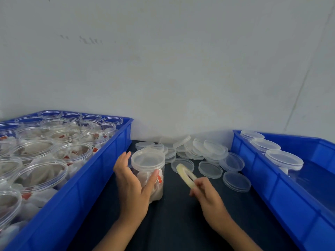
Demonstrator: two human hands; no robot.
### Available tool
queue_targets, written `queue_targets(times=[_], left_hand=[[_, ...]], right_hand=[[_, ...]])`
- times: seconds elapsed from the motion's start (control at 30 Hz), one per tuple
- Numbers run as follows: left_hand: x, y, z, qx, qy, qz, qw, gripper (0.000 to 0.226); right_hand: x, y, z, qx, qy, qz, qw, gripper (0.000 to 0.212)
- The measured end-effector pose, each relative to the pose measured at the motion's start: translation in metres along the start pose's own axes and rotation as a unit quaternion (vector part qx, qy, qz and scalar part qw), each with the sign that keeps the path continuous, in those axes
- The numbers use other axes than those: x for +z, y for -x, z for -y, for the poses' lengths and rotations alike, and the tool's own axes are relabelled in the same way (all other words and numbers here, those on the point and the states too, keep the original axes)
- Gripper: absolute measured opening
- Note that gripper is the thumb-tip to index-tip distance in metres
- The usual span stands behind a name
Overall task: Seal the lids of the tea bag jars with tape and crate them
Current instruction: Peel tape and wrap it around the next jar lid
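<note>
A pale grey wall fills the upper half of the view, and below it a dark worktop runs between two crates. The big blue plastic crate on the left is packed with open clear plastic jars holding white tea bags with red tags; a few jars in its far rows look empty. The blue plastic crate on the right holds three lidded clear jars lined along its near wall. Between the crates, against the wall, lies a loose heap of clear round plastic lids, some overlapping and tilted, a few lying flat on the worktop nearer the person. In front of the heap one lidded clear jar of tea bags stands upright on the worktop, just beside the left crate. The left hand grips this jar from its left side, fingers curled behind it and the thumb pressed across its front wall below the lid. The right hand pinches the near edge of a pale yellowish roll of clear tape, which it holds edge-up and tilted above the worktop, near the jar's right side but apart from it.
</note>
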State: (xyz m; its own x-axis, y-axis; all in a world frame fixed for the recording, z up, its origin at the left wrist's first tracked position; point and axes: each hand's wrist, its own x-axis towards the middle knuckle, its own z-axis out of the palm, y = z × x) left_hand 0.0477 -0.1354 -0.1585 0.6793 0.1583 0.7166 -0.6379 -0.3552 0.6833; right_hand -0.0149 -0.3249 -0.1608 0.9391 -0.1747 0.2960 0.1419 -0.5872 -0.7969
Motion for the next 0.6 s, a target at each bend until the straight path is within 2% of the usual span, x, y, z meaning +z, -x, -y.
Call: queue_targets(times=[0.1, 0.13, 0.2, 0.27, 0.33, 0.47, 0.6], left_hand=[[-0.002, -0.002, -0.009, 0.199, -0.129, -0.052, 0.970, 0.049], [-0.002, 0.000, -0.012, 0.248, -0.147, -0.037, 0.957, 0.040], [0.003, 0.005, -0.019, 0.316, -0.153, 0.033, 0.936, 0.032], [0.009, 0.012, -0.023, 0.340, -0.139, 0.116, 0.923, 0.033], [0.013, 0.017, -0.030, 0.297, -0.134, 0.204, 0.923, 0.044], [0.020, 0.027, -0.024, 0.125, -0.103, 0.339, 0.927, 0.091], [0.020, 0.030, -0.016, 0.076, -0.072, 0.338, 0.935, 0.101]], right_hand=[[-0.011, 0.003, 0.003, 0.020, -0.162, -0.015, 0.986, 0.012], [-0.011, 0.003, 0.004, 0.018, -0.200, -0.017, 0.980, 0.016], [-0.010, 0.004, 0.008, 0.012, -0.248, -0.026, 0.968, 0.040], [-0.010, 0.005, 0.012, 0.006, -0.272, -0.029, 0.962, 0.053], [-0.010, 0.007, 0.014, -0.006, -0.282, -0.015, 0.959, 0.051], [-0.014, 0.009, 0.015, -0.006, -0.296, 0.022, 0.955, 0.050], [-0.018, 0.010, 0.021, -0.004, -0.278, 0.059, 0.959, 0.032]])
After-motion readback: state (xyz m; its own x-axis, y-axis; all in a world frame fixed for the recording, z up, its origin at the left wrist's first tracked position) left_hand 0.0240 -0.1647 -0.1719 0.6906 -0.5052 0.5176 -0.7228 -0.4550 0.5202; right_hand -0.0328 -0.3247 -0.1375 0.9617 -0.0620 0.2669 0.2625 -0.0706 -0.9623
